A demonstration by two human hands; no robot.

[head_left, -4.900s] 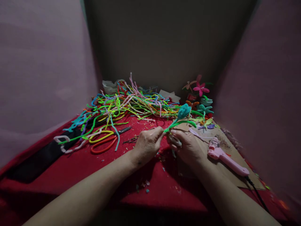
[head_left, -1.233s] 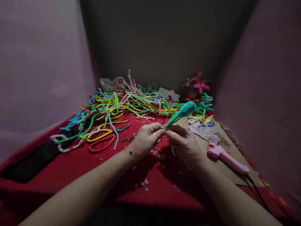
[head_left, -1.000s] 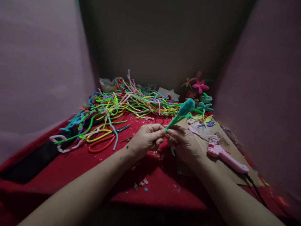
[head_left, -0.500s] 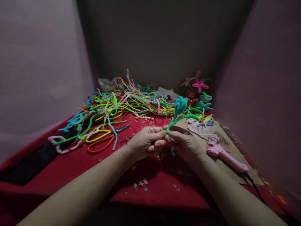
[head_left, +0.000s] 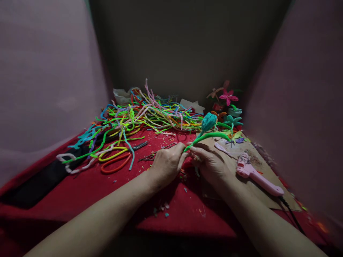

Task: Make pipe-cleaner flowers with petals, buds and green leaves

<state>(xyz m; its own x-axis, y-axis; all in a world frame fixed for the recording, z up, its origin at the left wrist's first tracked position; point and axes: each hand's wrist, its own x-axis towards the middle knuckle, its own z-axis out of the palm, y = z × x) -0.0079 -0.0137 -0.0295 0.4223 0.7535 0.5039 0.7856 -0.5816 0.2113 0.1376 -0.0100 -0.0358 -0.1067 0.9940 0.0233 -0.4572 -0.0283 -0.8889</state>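
Observation:
A teal pipe-cleaner flower point(head_left: 208, 122) with a tulip-like head leans up and to the right above my hands. Beside its stem, a bright green pipe cleaner point(head_left: 211, 135) arches out to the right. My left hand point(head_left: 168, 159) is closed on the lower end of the green pipe cleaner, with its knuckles turned up. My right hand point(head_left: 209, 160) pinches the green pipe cleaner and the flower's stem just to the right, its thumb on top. The fingertips of both hands nearly meet, and the lower part of the stem is hidden behind them.
Scissors point(head_left: 115, 160) with yellow and red handles lie at left, near a black strip point(head_left: 34, 182). A heap of coloured pipe cleaners point(head_left: 150, 114) spreads across the back. A pink glue gun point(head_left: 257, 176) rests on a cardboard sheet point(head_left: 235, 192) at right, before finished flowers point(head_left: 228, 97).
My left hand has turned over, knuckles up, and shifted slightly left along the green pipe cleaner. The flower head has tilted a little right and down.

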